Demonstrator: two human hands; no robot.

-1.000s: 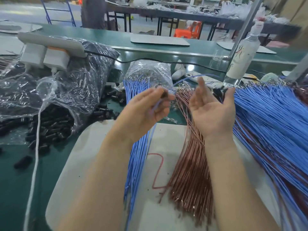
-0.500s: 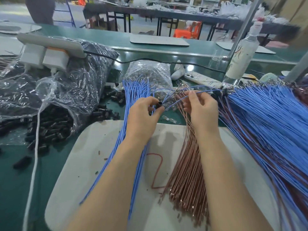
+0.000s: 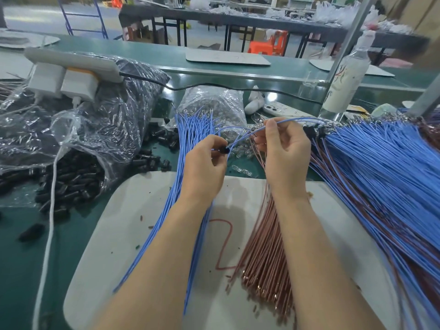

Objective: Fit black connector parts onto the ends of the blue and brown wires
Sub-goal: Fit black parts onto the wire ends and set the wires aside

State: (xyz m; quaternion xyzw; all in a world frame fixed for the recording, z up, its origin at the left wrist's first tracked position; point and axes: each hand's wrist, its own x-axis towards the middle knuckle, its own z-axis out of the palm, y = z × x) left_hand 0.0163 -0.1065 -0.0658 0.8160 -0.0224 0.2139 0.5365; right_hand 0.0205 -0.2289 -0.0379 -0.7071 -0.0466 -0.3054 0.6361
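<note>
The left hand (image 3: 202,170) pinches one black connector (image 3: 224,150) between thumb and forefinger, the remaining fingers curled beneath it, and holds it raised above the far edge of the white work mat (image 3: 133,234). The right hand (image 3: 288,153) pinches a single blue wire (image 3: 296,119) at its fingertips. This wire arcs from the connector up to that grip and trails off to the right. Holding the connector fixed in one hand while the other guides the wire close to its end keeps the thin conductor from buckling during insertion. The contact point is small and partly covered by the thumb, so it cannot be told whether the wire end is fully seated; the step in hand appears to be the insertion itself. Stock is arranged for short reaches. The unfitted blue wire bundle (image 3: 190,139) lies under the left hand, and the brown wire bundle (image 3: 264,258) lies under the right forearm. Loose black connectors (image 3: 71,184) spill from a clear bag at the left. The large fan of blue and brown wires (image 3: 381,177) at the right, with black parts at its far ends, is probably the finished pile.
</note>
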